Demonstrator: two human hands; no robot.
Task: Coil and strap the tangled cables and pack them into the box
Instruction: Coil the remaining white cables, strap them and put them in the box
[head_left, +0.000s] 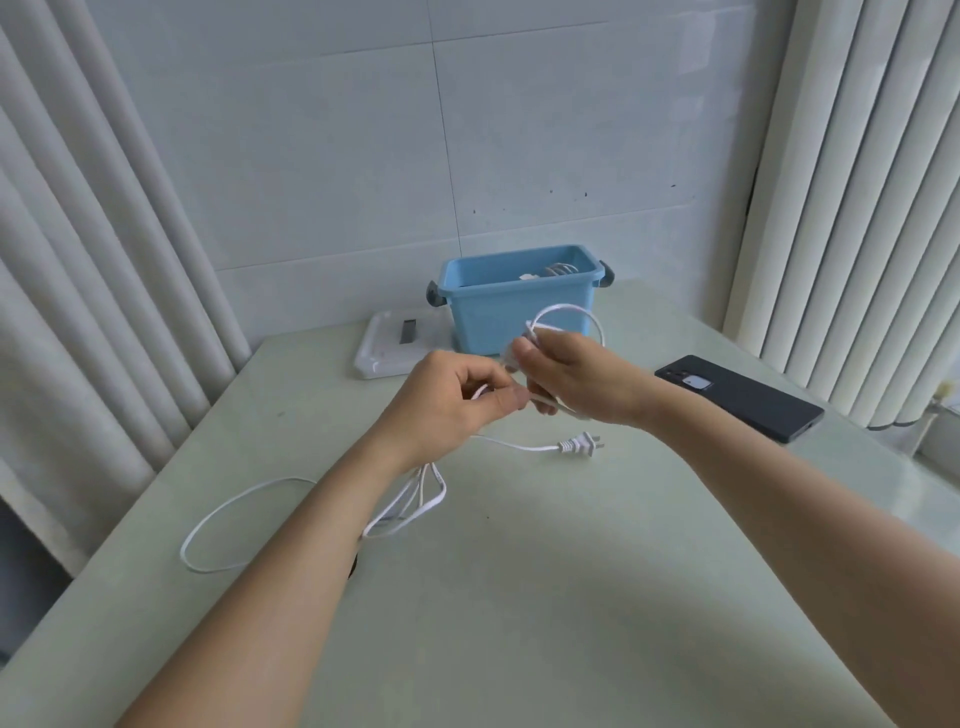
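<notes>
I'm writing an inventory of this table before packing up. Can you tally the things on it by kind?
Boxes: 1 (blue box)
Cables: 2 (white cable with the plug, coil inside the blue box)
Lids: 1 (white lid)
Strips: 1 (dark strip on the white lid)
Phones: 1 (black phone)
Total: 6

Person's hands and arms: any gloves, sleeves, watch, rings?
Left hand and right hand are both bare: no gloves, no rings on the fingers that show. No sleeves, watch or wristband in view up to the frame edge.
</notes>
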